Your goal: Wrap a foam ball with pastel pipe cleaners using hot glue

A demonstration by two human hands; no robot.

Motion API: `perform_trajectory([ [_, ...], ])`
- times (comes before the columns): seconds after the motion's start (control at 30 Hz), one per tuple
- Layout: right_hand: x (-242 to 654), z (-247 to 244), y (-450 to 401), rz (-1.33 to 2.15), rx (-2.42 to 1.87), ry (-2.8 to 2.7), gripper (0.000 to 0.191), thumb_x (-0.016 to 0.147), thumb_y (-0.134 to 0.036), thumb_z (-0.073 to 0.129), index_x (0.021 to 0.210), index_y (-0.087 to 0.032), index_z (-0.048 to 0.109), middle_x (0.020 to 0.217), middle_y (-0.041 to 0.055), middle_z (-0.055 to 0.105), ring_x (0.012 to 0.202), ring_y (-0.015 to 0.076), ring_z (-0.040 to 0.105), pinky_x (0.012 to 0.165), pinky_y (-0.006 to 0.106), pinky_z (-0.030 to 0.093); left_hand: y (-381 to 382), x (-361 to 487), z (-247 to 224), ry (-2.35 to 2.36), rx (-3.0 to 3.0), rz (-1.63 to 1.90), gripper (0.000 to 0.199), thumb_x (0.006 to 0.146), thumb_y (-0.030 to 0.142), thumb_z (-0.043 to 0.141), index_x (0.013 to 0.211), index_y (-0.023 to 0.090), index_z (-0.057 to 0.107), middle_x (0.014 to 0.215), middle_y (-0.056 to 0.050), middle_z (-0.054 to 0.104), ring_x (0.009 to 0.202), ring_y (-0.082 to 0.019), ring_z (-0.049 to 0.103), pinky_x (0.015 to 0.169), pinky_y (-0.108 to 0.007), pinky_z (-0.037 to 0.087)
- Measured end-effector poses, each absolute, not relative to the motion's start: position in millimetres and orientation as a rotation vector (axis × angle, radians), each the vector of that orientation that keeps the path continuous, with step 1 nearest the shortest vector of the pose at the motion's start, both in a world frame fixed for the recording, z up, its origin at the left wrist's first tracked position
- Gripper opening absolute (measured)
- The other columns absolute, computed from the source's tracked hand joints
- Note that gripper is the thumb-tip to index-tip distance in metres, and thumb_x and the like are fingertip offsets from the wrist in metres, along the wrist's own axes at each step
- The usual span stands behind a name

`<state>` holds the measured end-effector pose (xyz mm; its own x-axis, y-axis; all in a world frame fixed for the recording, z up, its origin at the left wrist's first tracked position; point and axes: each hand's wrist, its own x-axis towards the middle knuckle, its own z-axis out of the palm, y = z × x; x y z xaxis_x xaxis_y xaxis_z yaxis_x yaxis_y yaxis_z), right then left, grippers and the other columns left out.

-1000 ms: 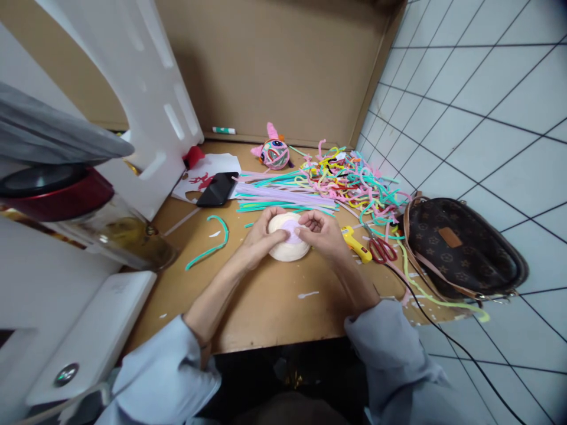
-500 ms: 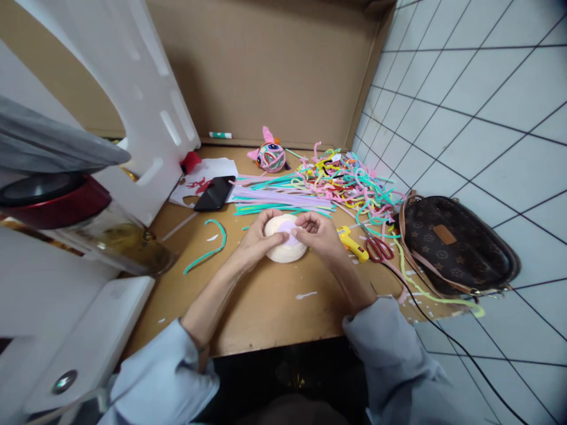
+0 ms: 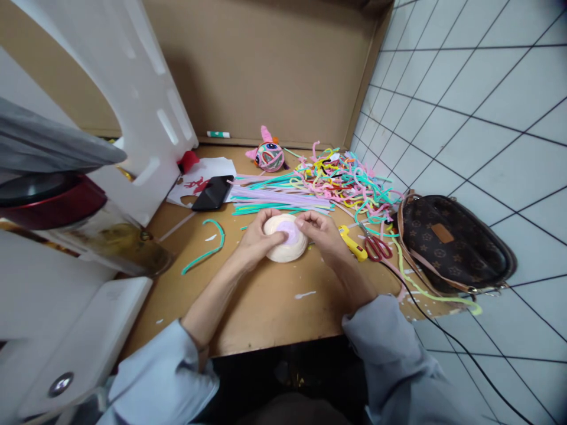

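Observation:
A round cream-coloured piece point(image 3: 286, 251) with a lilac centre is held just above the brown table point(image 3: 266, 313). My left hand point(image 3: 259, 237) grips its left side, thumb on the lilac part and fingers behind the rim. At its right edge is my right hand point(image 3: 319, 230), thumb and fingers curled together against the rim. Whether a small item sits between those fingertips cannot be made out. Behind the hands lie lilac and teal fuzzy stems point(image 3: 279, 195). A yellow glue gun point(image 3: 353, 243) lies right of my right hand, beside red-handled scissors point(image 3: 377, 248).
A tangled pile of coloured stems point(image 3: 354, 183), a pink-eared ball figure point(image 3: 269, 156) and a black phone point(image 3: 213, 193) are at the back. A bent teal stem point(image 3: 215, 251) lies left, near a glass bottle point(image 3: 128, 236). On the right sit a brown bag point(image 3: 456, 242) and a black cable point(image 3: 434, 319).
My right thumb has drawn back from the lilac centre to the right edge of the round piece, showing more of the centre. My left hand keeps its grip.

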<state>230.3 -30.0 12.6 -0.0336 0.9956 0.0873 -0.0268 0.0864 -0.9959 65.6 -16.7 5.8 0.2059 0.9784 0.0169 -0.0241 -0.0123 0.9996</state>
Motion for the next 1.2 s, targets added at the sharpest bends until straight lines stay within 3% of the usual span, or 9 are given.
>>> perform_trajectory([
  [0.27,232,15,-32,1.182,-1.1,-1.264,0.037,0.054,-0.04,0.083,0.076,-0.019,0.062,0.07,-0.0033,0.058,0.063,0.0095,0.047,0.062,0.024,0.04,-15,65,5,1.032,1.302,1.073,0.055,0.051,0.031,0.073,0.1,0.019,0.051,0.091,0.0,0.059,0.077,-0.016,0.055,0.068,-0.027,0.046],
  [0.83,233,13,-30,1.138,-1.109,-1.299,0.037,0.057,-0.042,0.08,0.079,-0.02,0.06,0.071,-0.0022,0.059,0.063,0.011,0.05,0.062,0.026,0.043,-17,66,7,1.048,1.311,1.07,0.055,0.052,0.033,0.072,0.101,0.019,0.051,0.09,0.001,0.06,0.077,-0.016,0.056,0.068,-0.027,0.047],
  [0.93,244,11,-36,0.927,-1.193,-1.298,0.029,0.065,-0.041,0.071,0.081,-0.02,0.059,0.074,-0.0005,0.06,0.066,0.0139,0.053,0.067,0.029,0.045,-17,65,7,1.064,1.318,1.076,0.054,0.052,0.033,0.072,0.101,0.019,0.052,0.091,0.0,0.061,0.079,-0.017,0.057,0.068,-0.027,0.048],
  [1.07,276,5,-62,0.332,-1.511,-1.416,0.018,0.08,-0.038,0.058,0.085,-0.02,0.06,0.083,0.0062,0.065,0.076,0.0204,0.058,0.076,0.036,0.045,-17,66,8,1.079,1.312,1.063,0.055,0.051,0.033,0.071,0.101,0.019,0.052,0.089,0.0,0.061,0.078,-0.018,0.058,0.068,-0.028,0.047],
  [1.2,299,-3,-90,-0.165,-1.945,-1.741,0.024,0.092,-0.034,0.051,0.096,-0.015,0.065,0.097,0.0154,0.068,0.093,0.0285,0.059,0.082,0.039,0.041,-18,67,9,1.086,1.313,1.054,0.055,0.05,0.033,0.069,0.1,0.02,0.052,0.087,0.001,0.059,0.076,-0.018,0.056,0.067,-0.028,0.046],
])
